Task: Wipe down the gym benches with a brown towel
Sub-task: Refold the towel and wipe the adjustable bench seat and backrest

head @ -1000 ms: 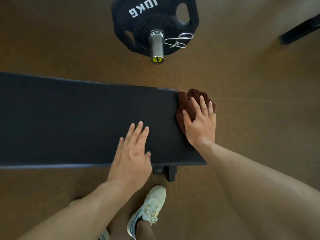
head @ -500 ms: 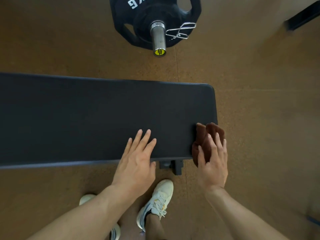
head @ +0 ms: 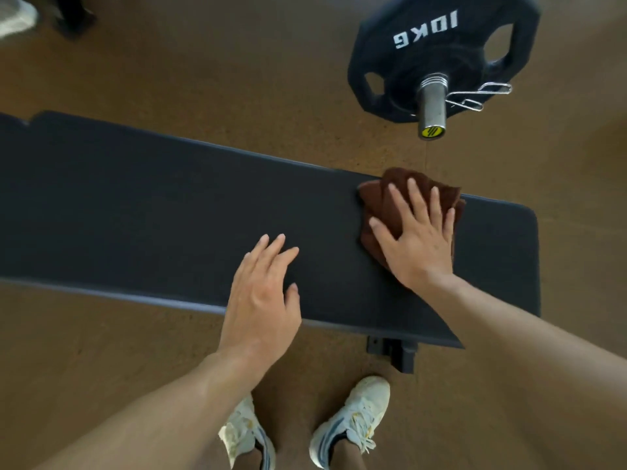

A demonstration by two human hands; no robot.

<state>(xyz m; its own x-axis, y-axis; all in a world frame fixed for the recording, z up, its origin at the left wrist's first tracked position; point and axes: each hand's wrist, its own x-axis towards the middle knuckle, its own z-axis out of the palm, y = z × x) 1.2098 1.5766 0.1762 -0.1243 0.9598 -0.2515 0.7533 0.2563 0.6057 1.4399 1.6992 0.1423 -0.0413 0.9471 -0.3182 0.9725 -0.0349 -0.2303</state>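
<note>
A long black padded gym bench (head: pixel 142 212) runs across the view from left to right. A crumpled brown towel (head: pixel 376 198) lies on its top near the far edge, toward the right end. My right hand (head: pixel 417 239) presses flat on the towel with fingers spread, covering most of it. My left hand (head: pixel 261 296) rests palm down on the bare pad near the front edge, fingers slightly apart, holding nothing.
A black 10 kg plate (head: pixel 441 49) on a steel barbell sleeve (head: pixel 431 106) with a spring clip hangs beyond the bench at the upper right. The floor (head: pixel 237 62) is brown. My white sneakers (head: pixel 349 422) stand in front of the bench foot (head: pixel 397 354).
My right hand has carried the towel from the bench's right end edge up onto the top surface near the far edge. The left hand stays planted. The view has shifted left.
</note>
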